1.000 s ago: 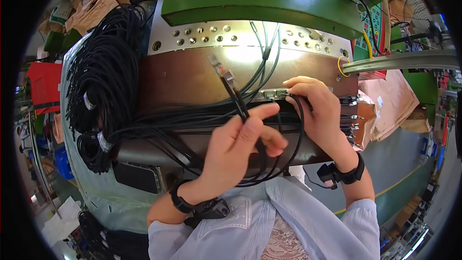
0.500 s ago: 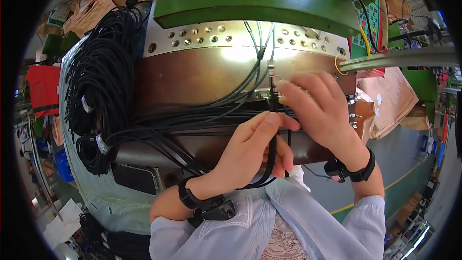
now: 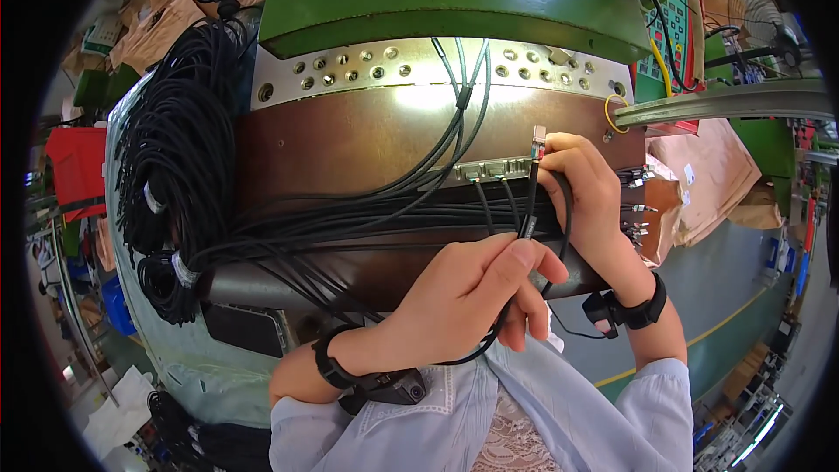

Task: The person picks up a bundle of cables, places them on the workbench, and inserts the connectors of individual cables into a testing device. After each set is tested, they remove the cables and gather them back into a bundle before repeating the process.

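A black cable (image 3: 533, 201) stands nearly upright between my hands. It ends in a small metal connector (image 3: 539, 134) with thin coloured wires showing just below it. My left hand (image 3: 463, 293) is closed round the cable lower down, thumb against the bent forefinger. Up by the connector, my right hand (image 3: 590, 201) pinches the wire end with its fingertips; part of that grip is hidden. Left of the connector lies a metal strip fixture (image 3: 498, 170), where two other cable ends sit in slots. Several loose black cables (image 3: 376, 217) run across the brown work surface (image 3: 350, 135) behind my left hand.
A thick bundle of black cables (image 3: 179, 149) lies at the left, with a dark phone (image 3: 245, 328) below it. A green machine body (image 3: 454, 0) overhangs a perforated metal plate (image 3: 341, 70) at the back. A metal bar (image 3: 725, 105) juts in from the right, near brown paper (image 3: 699, 170).
Both hands have shifted right with the cable, and the left has come slightly nearer me. My right fingers, spread beside the cable before, now pinch its end. The metal strip fixture is more visible.
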The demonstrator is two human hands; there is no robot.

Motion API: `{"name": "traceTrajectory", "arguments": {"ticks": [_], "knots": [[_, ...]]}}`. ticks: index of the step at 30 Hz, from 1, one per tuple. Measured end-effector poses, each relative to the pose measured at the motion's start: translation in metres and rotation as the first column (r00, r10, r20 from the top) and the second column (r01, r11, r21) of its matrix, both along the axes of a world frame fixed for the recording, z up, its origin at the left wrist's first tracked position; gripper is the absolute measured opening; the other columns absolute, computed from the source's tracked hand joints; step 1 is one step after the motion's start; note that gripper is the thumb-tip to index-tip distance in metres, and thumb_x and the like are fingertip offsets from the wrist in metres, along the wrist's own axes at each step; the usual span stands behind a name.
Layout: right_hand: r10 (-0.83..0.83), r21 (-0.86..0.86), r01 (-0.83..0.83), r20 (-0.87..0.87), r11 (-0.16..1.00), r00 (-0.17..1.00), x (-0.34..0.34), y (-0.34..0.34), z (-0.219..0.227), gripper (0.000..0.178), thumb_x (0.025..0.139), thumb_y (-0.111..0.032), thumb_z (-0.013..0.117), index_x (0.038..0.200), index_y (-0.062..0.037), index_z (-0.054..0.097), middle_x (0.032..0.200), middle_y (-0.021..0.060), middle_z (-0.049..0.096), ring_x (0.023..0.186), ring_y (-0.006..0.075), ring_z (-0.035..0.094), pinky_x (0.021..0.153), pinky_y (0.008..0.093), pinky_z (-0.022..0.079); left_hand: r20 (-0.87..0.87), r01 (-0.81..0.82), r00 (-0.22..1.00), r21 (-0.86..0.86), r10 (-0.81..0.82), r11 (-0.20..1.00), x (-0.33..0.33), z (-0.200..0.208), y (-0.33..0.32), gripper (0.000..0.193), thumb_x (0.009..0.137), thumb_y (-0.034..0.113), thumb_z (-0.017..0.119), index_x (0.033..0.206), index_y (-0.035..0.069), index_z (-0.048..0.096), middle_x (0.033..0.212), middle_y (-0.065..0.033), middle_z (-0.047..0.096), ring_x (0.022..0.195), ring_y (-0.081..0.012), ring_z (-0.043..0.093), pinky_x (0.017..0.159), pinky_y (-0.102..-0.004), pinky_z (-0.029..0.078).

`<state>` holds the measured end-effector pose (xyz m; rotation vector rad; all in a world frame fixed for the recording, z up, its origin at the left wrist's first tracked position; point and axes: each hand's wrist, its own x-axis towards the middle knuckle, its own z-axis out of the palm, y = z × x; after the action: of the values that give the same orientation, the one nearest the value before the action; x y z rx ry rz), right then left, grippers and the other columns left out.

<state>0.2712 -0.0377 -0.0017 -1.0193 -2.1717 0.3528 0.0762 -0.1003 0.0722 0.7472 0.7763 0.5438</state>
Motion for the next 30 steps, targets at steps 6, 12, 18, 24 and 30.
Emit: {"name": "traceTrajectory", "arguments": {"ticks": [6, 12, 18, 24, 30], "knots": [[0.018, -0.077, -0.020, -0.018, 0.997, 1.000, 0.000, 0.002, 0.001, 0.016, 0.074, 0.002, 0.067, 0.082, -0.0025, 0.054, 0.087, 0.0108, 0.061, 0.073, 0.0261, 0.059, 0.065, 0.0304, 0.048, 0.089, 0.007, 0.996, -0.105, 0.002, 0.994, 0.002, -0.009, 0.002, 0.044, 0.100, 0.028, 0.025, 0.105, -0.008, 0.051, 0.070, -0.0132, 0.064, 0.054, -0.0149, 0.058, 0.053, -0.0239, 0.047], [0.025, -0.067, -0.025, 0.002, 0.997, 1.000, 0.000, 0.001, 0.001, 0.019, 0.072, 0.002, 0.068, 0.078, -0.0024, 0.051, 0.087, 0.0109, 0.061, 0.075, 0.0267, 0.059, 0.065, 0.0326, 0.047, 0.097, 0.036, 0.995, -0.105, -0.026, 0.994, 0.006, -0.010, 0.005, 0.045, 0.100, 0.028, 0.025, 0.105, -0.008, 0.051, 0.069, -0.0134, 0.064, 0.054, -0.0152, 0.058, 0.053, -0.0238, 0.047], [0.040, -0.057, -0.038, 0.035, 0.998, 0.999, -0.002, 0.003, 0.003, 0.021, 0.070, 0.000, 0.070, 0.077, -0.0023, 0.051, 0.087, 0.0109, 0.061, 0.075, 0.0271, 0.058, 0.063, 0.0331, 0.047, 0.113, 0.046, 0.993, -0.128, -0.032, 0.991, 0.006, -0.012, 0.007, 0.046, 0.100, 0.028, 0.024, 0.106, -0.009, 0.050, 0.068, -0.0140, 0.063, 0.053, -0.0158, 0.058, 0.053, -0.0241, 0.047], [0.036, -0.085, -0.034, 0.012, 0.996, 0.999, 0.000, 0.000, 0.000, 0.020, 0.072, -0.001, 0.070, 0.077, -0.0020, 0.051, 0.087, 0.0118, 0.061, 0.073, 0.0261, 0.059, 0.061, 0.0314, 0.047, 0.141, 0.044, 0.990, -0.136, -0.025, 0.990, 0.007, -0.015, 0.007, 0.046, 0.100, 0.028, 0.024, 0.106, -0.009, 0.050, 0.068, -0.0144, 0.063, 0.052, -0.0161, 0.058, 0.052, -0.0239, 0.047], [0.032, -0.084, -0.032, -0.006, 0.996, 0.999, 0.001, 0.001, 0.001, 0.018, 0.074, -0.001, 0.069, 0.078, -0.0012, 0.052, 0.089, 0.0129, 0.062, 0.073, 0.0242, 0.060, 0.060, 0.0302, 0.049, 0.141, 0.049, 0.990, -0.134, -0.030, 0.990, 0.006, -0.016, 0.006, 0.046, 0.100, 0.028, 0.024, 0.107, -0.009, 0.051, 0.068, -0.0145, 0.063, 0.052, -0.0158, 0.058, 0.052, -0.0238, 0.047]]}}
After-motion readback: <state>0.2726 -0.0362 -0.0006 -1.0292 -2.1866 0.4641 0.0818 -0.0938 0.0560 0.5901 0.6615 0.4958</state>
